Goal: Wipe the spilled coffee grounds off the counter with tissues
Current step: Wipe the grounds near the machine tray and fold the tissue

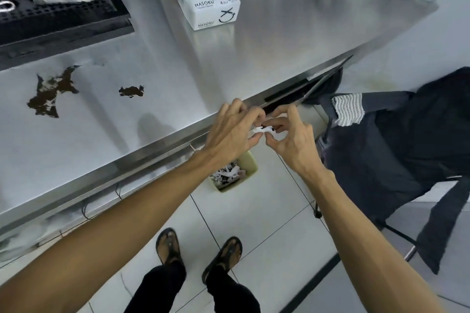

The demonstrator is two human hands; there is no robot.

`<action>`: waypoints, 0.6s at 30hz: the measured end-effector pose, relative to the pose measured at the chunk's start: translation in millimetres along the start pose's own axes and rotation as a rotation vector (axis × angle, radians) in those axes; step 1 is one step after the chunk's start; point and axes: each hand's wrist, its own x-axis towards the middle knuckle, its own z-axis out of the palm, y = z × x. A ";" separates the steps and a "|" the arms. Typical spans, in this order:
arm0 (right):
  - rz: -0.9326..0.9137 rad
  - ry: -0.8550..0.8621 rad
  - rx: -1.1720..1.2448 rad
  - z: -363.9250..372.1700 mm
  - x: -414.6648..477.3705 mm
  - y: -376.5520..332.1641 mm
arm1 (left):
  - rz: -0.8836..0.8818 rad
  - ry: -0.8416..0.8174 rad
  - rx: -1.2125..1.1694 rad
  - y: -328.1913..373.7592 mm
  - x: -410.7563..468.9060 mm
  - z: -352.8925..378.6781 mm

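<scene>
The left hand (234, 132) and right hand (292, 140) together pinch a crumpled tissue (262, 129) at the worktop's (178, 71) near edge, above a bin (250, 165); coffee grounds (50, 94) lie far left.

A large dark patch of coffee grounds (50, 94) and a smaller patch (131, 91) are lying on the steel tabletop (101, 140). A small crumpled tissue (262, 130) is hanging pinched beyond its front edge.
</scene>
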 end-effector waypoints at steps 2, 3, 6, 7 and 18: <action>0.006 0.010 0.008 14.2 -3.6 21.5 | 0.055 0.013 0.070 -3.2 -6.2 19.8; 0.010 0.009 0.014 23.0 -7.0 32.9 | 0.070 0.016 0.089 -6.7 -11.1 31.7; 0.008 0.000 0.008 53.8 -13.5 71.5 | 0.072 0.004 0.100 -26.0 -24.2 72.1; 0.014 -0.004 0.001 66.8 -15.5 86.3 | 0.084 -0.003 0.096 -36.3 -29.1 89.1; 0.047 -0.006 0.009 284.0 -48.0 297.4 | 0.058 -0.254 -0.025 -199.1 -109.0 325.8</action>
